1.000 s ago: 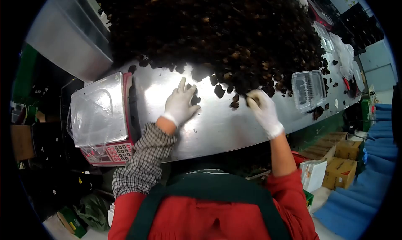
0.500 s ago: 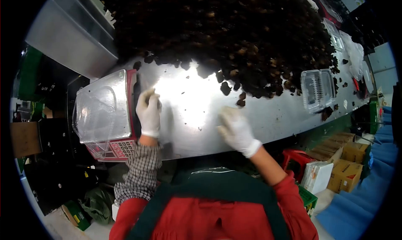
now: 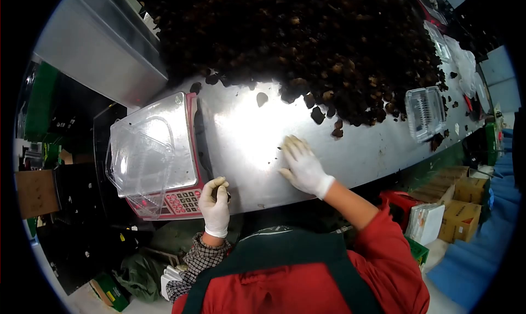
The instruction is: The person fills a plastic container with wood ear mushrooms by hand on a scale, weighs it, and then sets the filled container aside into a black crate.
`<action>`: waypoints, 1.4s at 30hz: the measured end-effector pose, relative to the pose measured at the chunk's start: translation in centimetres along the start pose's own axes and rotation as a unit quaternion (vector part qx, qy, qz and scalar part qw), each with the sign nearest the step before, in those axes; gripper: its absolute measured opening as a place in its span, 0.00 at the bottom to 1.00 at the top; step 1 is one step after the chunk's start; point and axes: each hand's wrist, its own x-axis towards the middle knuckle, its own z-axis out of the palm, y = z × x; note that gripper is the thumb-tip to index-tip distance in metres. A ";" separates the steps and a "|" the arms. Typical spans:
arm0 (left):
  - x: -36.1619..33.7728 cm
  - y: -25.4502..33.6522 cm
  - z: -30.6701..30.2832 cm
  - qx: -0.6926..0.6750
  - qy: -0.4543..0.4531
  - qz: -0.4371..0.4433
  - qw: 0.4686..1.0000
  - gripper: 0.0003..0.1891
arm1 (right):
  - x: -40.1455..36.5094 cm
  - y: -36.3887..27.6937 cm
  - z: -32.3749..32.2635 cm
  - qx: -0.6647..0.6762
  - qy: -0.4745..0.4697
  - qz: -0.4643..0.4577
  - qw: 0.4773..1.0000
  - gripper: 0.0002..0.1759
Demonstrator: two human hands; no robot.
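My left hand point(image 3: 215, 207), in a white glove, is at the table's front edge beside the scale's keypad. Its fingers are curled together, with a small dark bit showing at their right side; I cannot tell what it is. My right hand point(image 3: 304, 166), also gloved, lies with fingers outstretched on the metal table point(image 3: 361, 155). Small dark crumbs are by its fingertips. Beyond it spreads a big pile of dark brown, lumpy pieces point(image 3: 307, 45). To the left stands a red-edged weighing scale point(image 3: 183, 133) with a clear plastic container point(image 3: 142, 155) on its plate.
A tall metal bin point(image 3: 101, 45) rises at the back left. An open clear clamshell box point(image 3: 425, 114) sits by the pile's right edge. Below the table on the right are a red stool point(image 3: 400, 204) and cardboard boxes point(image 3: 459, 221).
My left hand has drawn back from beside the scale plate to the table's front edge. The right hand has flattened on the table, and a few crumbs near the middle no longer show.
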 end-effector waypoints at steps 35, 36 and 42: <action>8.7 -1.5 11.2 0.297 -0.108 0.301 0.900 0.12 | -17.6 8.5 -5.0 -0.196 0.184 0.465 0.843 0.39; 9.2 -1.5 12.5 0.303 -0.115 0.317 0.891 0.12 | -14.7 7.0 -5.0 -0.146 0.184 0.406 0.883 0.39; 10.1 -0.9 22.3 0.412 -0.262 0.363 0.793 0.19 | -10.8 6.2 -1.6 -0.072 0.108 0.362 0.923 0.42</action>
